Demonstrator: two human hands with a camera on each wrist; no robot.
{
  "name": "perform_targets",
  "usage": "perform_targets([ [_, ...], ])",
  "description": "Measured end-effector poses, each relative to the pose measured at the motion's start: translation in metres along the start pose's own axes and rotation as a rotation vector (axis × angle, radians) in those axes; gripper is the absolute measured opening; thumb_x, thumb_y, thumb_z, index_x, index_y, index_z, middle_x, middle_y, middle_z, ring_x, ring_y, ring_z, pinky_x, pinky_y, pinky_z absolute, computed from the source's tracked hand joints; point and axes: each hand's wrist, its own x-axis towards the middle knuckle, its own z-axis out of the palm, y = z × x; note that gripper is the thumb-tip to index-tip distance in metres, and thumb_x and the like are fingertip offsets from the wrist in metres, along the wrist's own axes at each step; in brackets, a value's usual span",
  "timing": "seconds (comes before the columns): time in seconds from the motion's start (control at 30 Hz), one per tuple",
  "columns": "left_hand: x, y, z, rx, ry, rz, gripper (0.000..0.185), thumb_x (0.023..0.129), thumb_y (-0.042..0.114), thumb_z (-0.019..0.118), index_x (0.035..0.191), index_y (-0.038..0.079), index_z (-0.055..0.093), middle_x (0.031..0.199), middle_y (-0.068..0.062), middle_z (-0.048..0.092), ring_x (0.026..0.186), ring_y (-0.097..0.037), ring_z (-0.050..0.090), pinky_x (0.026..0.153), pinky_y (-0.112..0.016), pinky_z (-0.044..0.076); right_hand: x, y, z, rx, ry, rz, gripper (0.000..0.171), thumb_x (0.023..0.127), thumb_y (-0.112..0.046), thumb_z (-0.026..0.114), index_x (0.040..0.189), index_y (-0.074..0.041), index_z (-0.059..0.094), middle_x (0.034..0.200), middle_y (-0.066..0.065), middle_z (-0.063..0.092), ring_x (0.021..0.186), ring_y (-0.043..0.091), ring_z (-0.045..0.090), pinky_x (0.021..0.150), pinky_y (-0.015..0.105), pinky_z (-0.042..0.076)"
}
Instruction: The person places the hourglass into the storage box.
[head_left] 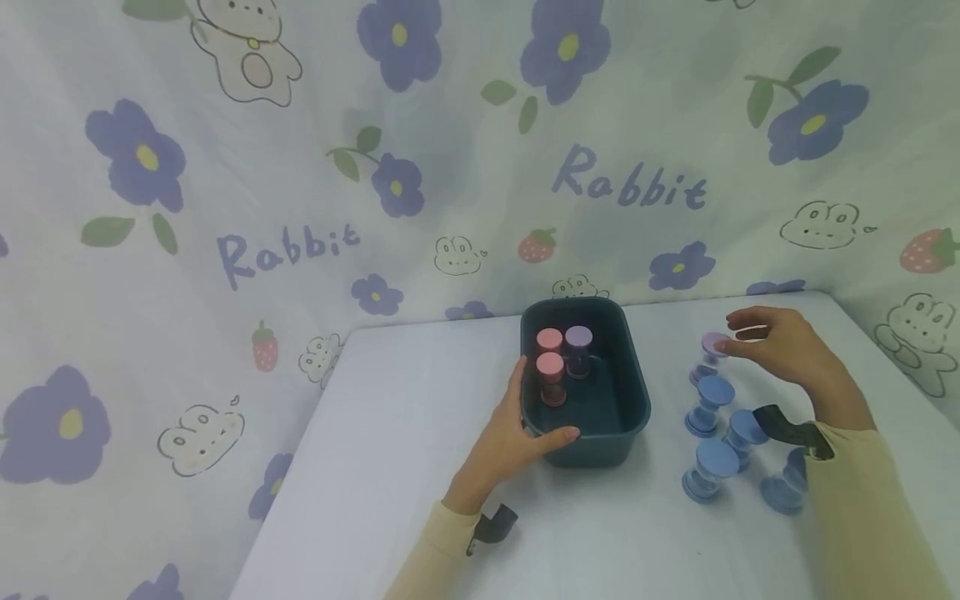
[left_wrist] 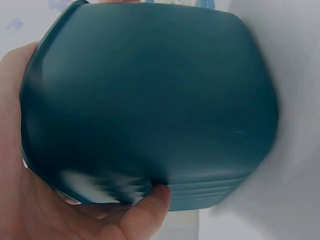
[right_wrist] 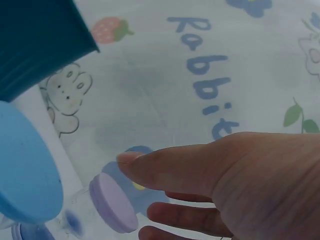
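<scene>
Teal plastic tub (head_left: 633, 392) is sitting mid-table on the white tabletop (head_left: 405, 433), its long axis running away from the person, with two pink-capped hourglass timers (head_left: 551, 367) and one purple-capped timer (head_left: 578, 350) standing upright inside at its far left. The left hand (head_left: 517, 433) is gripping the tub's near-left corner, thumb curled along the front wall and fingers up the left side; the left wrist view is showing that thumb pressed against the tub's ridged base. To the right, well apart from the tub, blue-capped timers (head_left: 712, 400) are standing in a loose cluster. Beyond them, a lavender-capped timer (head_left: 712, 346) is standing upright, just off the fingertips of the right hand (head_left: 780, 346), whose fingers are spread and reaching left toward its cap, not yet closing round it. That hand is much the nearer.
</scene>
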Motion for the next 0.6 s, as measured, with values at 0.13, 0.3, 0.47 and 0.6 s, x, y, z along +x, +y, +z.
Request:
perform_targets([
  [0.13, -0.001, 0.0, 0.0, -0.005, 0.001, 0.014, 0.121, 0.077, 0.068, 0.08, 0.165, 0.04, 0.0, 0.174, 0.016, 0.013, 0.161, -0.017, 0.022, 0.125, -0.062, 0.029, 0.004, 0.002, 0.001, -0.022, -0.054, -0.007, 0.076, 0.094, -0.041, 0.075, 0.145, 0.007, 0.048, 0.144, 0.035, 0.052, 0.133, 0.056, 0.05, 0.103, 0.072, 0.045],
  [0.3, 0.0, 0.0, 0.0, 0.0, 0.001, 0.007, 0.12, 0.077, 0.069, 0.079, 0.164, 0.043, 0.0, 0.173, 0.015, 0.014, 0.16, -0.016, 0.023, 0.125, -0.062, 0.03, 0.006, 0.002, 0.003, -0.037, -0.078, -0.002, 0.08, 0.091, -0.038, 0.078, 0.146, 0.01, 0.045, 0.147, 0.036, 0.049, 0.132, 0.057, 0.05, 0.103, 0.072, 0.046],
  [0.47, 0.0, -0.002, 0.001, 0.002, 0.001, 0.001, 0.121, 0.077, 0.07, 0.079, 0.164, 0.044, 0.0, 0.173, 0.015, 0.015, 0.16, -0.016, 0.023, 0.125, -0.062, 0.03, 0.008, 0.002, 0.005, -0.057, -0.105, 0.017, 0.085, 0.09, -0.039, 0.078, 0.146, 0.014, 0.042, 0.146, 0.039, 0.047, 0.131, 0.057, 0.051, 0.103, 0.071, 0.047],
  [0.6, -0.001, -0.002, 0.0, -0.002, 0.002, 0.004, 0.121, 0.077, 0.069, 0.079, 0.164, 0.043, 0.0, 0.174, 0.015, 0.015, 0.16, -0.016, 0.023, 0.125, -0.062, 0.03, 0.012, 0.003, 0.008, -0.065, -0.109, 0.02, 0.083, 0.09, -0.037, 0.079, 0.144, 0.016, 0.045, 0.142, 0.04, 0.051, 0.127, 0.056, 0.053, 0.1, 0.069, 0.05],
])
